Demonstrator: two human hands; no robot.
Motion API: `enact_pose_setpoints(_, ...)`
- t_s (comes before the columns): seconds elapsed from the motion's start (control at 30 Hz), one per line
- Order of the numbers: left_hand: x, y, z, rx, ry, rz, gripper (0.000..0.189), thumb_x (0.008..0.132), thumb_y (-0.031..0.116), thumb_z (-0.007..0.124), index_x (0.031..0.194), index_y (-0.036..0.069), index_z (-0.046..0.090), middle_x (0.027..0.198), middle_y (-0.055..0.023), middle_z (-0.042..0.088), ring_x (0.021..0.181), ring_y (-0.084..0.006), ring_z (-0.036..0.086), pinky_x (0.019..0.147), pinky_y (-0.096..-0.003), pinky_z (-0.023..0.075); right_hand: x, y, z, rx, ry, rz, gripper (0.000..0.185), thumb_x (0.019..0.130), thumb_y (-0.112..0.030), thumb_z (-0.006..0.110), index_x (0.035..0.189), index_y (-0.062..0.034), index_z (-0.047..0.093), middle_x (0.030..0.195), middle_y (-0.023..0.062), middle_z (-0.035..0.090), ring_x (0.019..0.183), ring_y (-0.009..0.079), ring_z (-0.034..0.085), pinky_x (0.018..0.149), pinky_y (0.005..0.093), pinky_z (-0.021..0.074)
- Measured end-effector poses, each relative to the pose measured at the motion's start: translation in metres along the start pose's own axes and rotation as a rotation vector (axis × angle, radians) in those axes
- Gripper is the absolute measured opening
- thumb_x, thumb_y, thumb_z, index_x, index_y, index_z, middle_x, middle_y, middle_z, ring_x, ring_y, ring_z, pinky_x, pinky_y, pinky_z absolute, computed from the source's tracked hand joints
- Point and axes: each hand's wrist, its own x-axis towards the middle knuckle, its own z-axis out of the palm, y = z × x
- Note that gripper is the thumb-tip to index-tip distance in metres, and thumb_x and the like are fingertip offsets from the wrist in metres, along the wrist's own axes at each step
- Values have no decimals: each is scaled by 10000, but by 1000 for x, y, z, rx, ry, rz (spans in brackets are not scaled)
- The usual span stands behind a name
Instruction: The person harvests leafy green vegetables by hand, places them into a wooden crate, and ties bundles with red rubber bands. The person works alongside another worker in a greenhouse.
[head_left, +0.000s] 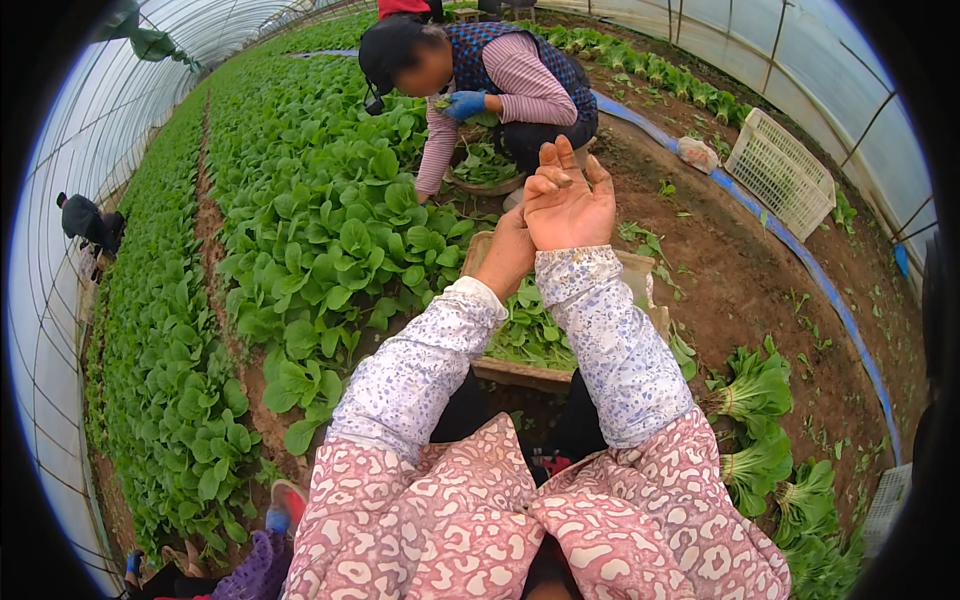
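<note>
My right hand (571, 206) is raised palm up, its soiled fingers loosely curled and apart, with nothing in the palm. My left hand (514, 251) touches it at the wrist; its fingers are hidden behind the right hand. Both forearms wear white sleeve covers (420, 367) with blue specks. Beneath them stands a shallow tan box (517, 373) holding loose green leaves (536, 334). To its right, bunches of leafy greens (754, 394) lie on the soil, stems gathered together. Rows of growing leafy greens (337, 247) come close on the left.
A crouching co-worker (536, 82) in one blue glove reaches into the crop ahead, beside a round basket (487, 187) of leaves. A flat blue hose (817, 281) runs along the right, past a white plastic crate (784, 172). Another person (90, 221) bends at far left.
</note>
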Motion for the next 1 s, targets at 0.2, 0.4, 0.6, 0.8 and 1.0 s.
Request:
enact_pose_setpoints(0.2, -21, -13, 1, 68, 21, 109, 184, 823, -53, 516, 993, 6, 550, 925, -18, 578, 829, -92, 546, 767, -234, 458, 2, -32, -13, -587, 308, -247, 231, 912, -145, 492, 1092, -12, 548, 962, 116, 617, 682, 130, 544, 601, 269, 468)
enact_pose_setpoints(0.4, -46, -10, 25, 293, -52, 277, 224, 769, 8, 643, 976, 14, 557, 902, -19, 576, 834, -103, 546, 799, -257, 452, -5, -46, -40, -1011, 542, -388, 228, 864, -49, 558, 1091, -61, 552, 942, 29, 599, 729, 102, 576, 581, 234, 499)
enact_pose_setpoints(0.6, -39, -32, 19, 513, -168, 288, 215, 744, 73, 684, 913, 15, 565, 829, 6, 544, 731, -93, 493, 729, -244, 430, -7, -58, -54, -1320, 560, -355, 269, 777, -34, 614, 1043, -35, 574, 986, 37, 550, 783, 106, 559, 622, 247, 475)
enact_pose_setpoints(0.8, -42, -39, 17, -51, -199, -47, 158, 760, 17, 634, 900, 45, 565, 793, 16, 547, 643, -55, 460, 600, -203, 381, -13, -63, -72, -1824, 542, -330, 280, 741, -140, 622, 985, -5, 607, 1087, 147, 491, 925, 260, 562, 852, 344, 454)
enact_pose_setpoints(1.0, -36, -25, 24, 25, -234, -130, 195, 739, -14, 587, 927, 21, 623, 771, 25, 569, 627, -49, 481, 535, -197, 368, -24, -72, -121, -2438, 165, 212, 226, 764, -182, 584, 901, -11, 637, 858, 203, 584, 864, 359, 594, 789, 407, 478)
